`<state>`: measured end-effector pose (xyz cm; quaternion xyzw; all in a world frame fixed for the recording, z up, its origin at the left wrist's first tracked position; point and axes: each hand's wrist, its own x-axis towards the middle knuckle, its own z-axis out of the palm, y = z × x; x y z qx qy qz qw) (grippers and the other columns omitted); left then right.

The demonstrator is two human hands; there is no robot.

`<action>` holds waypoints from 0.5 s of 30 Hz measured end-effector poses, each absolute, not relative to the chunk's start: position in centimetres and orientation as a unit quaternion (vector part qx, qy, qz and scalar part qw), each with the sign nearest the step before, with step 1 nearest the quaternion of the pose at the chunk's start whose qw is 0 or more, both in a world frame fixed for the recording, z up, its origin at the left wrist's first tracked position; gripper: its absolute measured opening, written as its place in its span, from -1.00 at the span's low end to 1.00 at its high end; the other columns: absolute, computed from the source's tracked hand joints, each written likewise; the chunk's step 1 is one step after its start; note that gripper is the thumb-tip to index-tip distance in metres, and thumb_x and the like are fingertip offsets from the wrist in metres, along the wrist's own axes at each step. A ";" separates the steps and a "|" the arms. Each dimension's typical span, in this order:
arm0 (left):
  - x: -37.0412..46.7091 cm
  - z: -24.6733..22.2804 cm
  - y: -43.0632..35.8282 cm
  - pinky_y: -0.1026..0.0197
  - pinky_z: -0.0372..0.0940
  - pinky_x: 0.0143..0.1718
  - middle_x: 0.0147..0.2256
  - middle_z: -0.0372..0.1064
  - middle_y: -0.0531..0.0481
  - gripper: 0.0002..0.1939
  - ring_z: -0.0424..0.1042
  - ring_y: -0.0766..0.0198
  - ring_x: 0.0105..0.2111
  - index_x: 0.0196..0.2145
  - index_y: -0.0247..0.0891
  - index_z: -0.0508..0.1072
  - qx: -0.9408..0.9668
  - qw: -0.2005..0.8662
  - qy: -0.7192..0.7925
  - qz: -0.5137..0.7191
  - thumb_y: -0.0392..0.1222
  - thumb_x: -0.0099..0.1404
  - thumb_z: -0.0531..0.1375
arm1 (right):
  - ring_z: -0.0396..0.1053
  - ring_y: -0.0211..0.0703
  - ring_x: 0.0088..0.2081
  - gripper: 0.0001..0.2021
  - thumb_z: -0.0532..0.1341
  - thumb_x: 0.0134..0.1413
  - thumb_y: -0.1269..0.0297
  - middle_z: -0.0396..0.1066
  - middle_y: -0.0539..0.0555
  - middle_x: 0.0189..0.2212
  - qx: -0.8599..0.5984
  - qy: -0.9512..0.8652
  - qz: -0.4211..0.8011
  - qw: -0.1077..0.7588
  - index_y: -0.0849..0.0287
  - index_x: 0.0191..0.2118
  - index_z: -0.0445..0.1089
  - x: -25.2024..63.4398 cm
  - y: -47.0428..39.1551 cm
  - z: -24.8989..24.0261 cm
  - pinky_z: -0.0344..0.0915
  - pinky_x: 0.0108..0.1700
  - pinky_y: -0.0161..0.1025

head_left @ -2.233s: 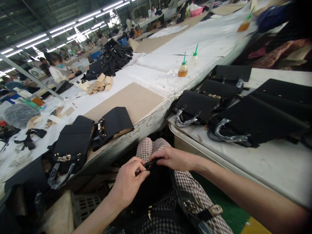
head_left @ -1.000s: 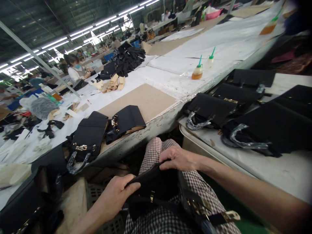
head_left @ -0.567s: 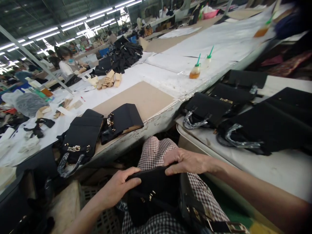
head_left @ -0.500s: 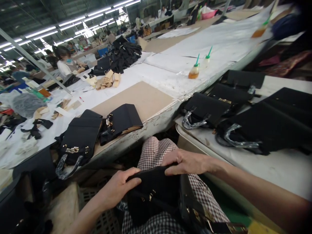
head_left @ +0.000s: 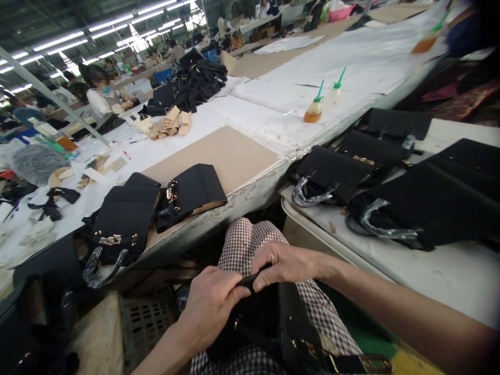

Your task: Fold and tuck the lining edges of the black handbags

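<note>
A black bag with gold-coloured metal parts lies on my lap, over checkered cloth. My left hand pinches its upper edge between thumb and fingers. Close beside it, on the right, my right hand grips the same edge, thumb on the near side. The bag's lower part sinks into shadow, and its left side is partly hidden by my left hand and wrist.
Two black bags lie on the white worktable. More black bags rest on the right-hand surface. A glue bottle stands farther back. A plastic crate is at lower left; a person sits across the table.
My left hand has moved right along the bag's edge, closer to my right hand. The edge between them is now bunched and raised, and my right hand has shifted slightly left.
</note>
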<state>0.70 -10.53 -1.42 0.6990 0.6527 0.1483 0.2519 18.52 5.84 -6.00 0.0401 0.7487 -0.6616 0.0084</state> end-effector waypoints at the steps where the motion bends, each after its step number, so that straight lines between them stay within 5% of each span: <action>1: 0.5 -1.7 -10.5 0.22 0.14 -0.24 -0.46 0.35 0.12 -0.70 0.31 0.27 -0.38 -0.41 -0.24 0.38 0.707 0.253 0.640 0.161 -0.08 0.48 0.12 | 0.19 -0.32 -0.48 -0.72 0.31 0.20 0.06 0.29 -0.12 -0.55 0.028 0.766 -0.642 -0.003 0.20 -0.34 0.53 18.6 5.8 -6.0 0.08 -0.41 -0.35; 8: -0.1 -2.6 -10.6 0.18 0.14 -0.04 -0.56 0.11 0.18 -0.56 0.10 0.41 -0.54 -0.50 -0.28 0.20 0.745 0.275 0.572 0.207 -0.05 0.52 0.05 | 0.12 -0.32 -0.50 -0.54 0.17 0.36 0.10 0.10 -0.13 -0.59 -0.043 0.829 -0.557 -0.032 0.21 -0.56 0.22 19.7 5.5 -4.5 0.01 -0.35 -0.30; 15: 0.1 0.4 -10.6 0.14 0.12 -0.04 -0.55 0.09 0.19 -0.63 0.09 0.40 -0.55 -0.48 -0.27 0.18 0.794 0.216 0.537 0.186 -0.18 0.52 0.05 | 0.24 -0.28 -0.43 -0.66 0.17 0.37 0.22 0.30 -0.08 -0.51 -0.001 0.891 -0.454 0.008 0.19 -0.48 0.28 21.4 5.7 0.5 0.02 -0.37 -0.31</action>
